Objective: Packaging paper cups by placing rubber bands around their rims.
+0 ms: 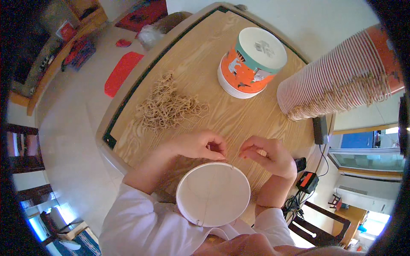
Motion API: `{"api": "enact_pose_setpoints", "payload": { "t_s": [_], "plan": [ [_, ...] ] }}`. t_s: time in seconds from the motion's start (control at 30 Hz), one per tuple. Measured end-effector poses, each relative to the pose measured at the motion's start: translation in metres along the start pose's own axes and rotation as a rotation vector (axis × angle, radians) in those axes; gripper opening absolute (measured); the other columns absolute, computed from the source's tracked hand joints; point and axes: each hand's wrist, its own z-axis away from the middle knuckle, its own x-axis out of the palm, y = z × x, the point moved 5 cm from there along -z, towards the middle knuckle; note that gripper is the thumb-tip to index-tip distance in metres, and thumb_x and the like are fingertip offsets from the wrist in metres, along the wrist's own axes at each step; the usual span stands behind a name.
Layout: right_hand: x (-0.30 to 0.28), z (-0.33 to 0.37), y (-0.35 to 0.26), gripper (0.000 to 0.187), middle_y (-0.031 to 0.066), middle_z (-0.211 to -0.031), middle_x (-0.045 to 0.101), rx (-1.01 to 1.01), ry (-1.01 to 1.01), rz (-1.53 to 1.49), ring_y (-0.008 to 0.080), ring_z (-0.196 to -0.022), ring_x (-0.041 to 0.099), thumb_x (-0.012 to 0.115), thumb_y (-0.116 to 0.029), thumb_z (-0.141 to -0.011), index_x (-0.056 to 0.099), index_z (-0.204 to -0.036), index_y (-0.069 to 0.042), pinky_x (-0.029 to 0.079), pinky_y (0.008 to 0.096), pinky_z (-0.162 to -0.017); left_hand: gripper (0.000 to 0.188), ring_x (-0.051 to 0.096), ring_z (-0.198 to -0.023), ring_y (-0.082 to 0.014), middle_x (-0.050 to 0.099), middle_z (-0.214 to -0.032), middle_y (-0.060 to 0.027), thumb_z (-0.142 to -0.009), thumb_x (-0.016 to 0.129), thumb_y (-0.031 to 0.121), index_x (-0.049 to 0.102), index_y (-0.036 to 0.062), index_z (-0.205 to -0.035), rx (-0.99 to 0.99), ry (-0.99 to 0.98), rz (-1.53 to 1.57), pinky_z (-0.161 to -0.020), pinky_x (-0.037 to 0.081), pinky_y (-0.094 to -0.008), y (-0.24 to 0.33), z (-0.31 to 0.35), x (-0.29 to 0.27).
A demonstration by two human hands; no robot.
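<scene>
A round white paper bucket [213, 194] rests against my body, its open mouth facing up. A thin strand of string [206, 205] runs across inside it, between the far rim and the near rim. My left hand [207, 146] is closed just beyond the far rim, thumb and fingers pinched together. To the right and apart from the rim, my right hand [271, 158] is curled, fingertips together. What either hand pinches is too fine to make out. A loose heap of tan strings [168, 106] lies on the table beyond my left hand.
An upside-down stack of orange and green paper buckets [252, 68] stands at the far side. At right lies a long nested bucket stack [333, 77] with tan strings hanging along it. Black adapters [307, 182] and cables sit by the right table edge.
</scene>
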Motion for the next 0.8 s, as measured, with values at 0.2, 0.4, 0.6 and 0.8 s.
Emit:
{"api": "enact_pose_setpoints", "payload": {
  "t_s": [0.2,0.4,0.6,0.8],
  "plan": [
    [0.002,-0.004,-0.009,0.015,0.0137,-0.092,0.066,-0.098,-0.07,0.152,0.0212,-0.086,0.066,0.056,-0.003,-0.086,0.061,-0.1,0.003,0.05,0.0289,-0.075,0.012,0.058,-0.069,-0.0109,0.062,-0.075,-0.0044,-0.082,0.064,0.013,0.061,0.0031,-0.088,-0.062,0.318,-0.085,-0.065,0.048,-0.0271,0.016,0.007,-0.005],
    [0.006,-0.01,-0.001,0.029,0.0135,-0.105,0.063,-0.141,-0.093,0.097,0.0319,-0.095,0.061,0.051,-0.022,-0.089,0.06,-0.109,-0.004,0.049,0.0373,-0.081,0.012,0.057,-0.072,-0.0109,0.061,-0.076,-0.003,-0.082,0.064,0.01,0.06,0.004,-0.092,-0.098,0.36,-0.058,-0.067,0.048,-0.0267,0.01,0.007,-0.005],
    [0.013,-0.018,0.001,0.019,0.0138,-0.096,0.065,-0.182,-0.118,0.012,0.0244,-0.089,0.063,0.054,-0.008,-0.089,0.062,-0.103,0.001,0.049,0.0319,-0.078,0.011,0.056,-0.071,-0.0103,0.06,-0.077,-0.0026,-0.083,0.063,0.01,0.059,0.0029,-0.09,-0.078,0.38,-0.025,-0.065,0.048,-0.026,0.01,0.005,-0.005],
    [0.011,-0.014,-0.006,0.018,0.0145,-0.096,0.064,-0.235,-0.261,0.011,0.0247,-0.089,0.063,0.054,-0.008,-0.089,0.061,-0.101,0.003,0.048,0.0324,-0.078,0.009,0.056,-0.07,-0.0097,0.059,-0.075,-0.0018,-0.083,0.063,0.009,0.059,0.0036,-0.09,-0.074,0.419,-0.013,-0.065,0.047,-0.0249,0.008,0.008,-0.005]
  ]
}}
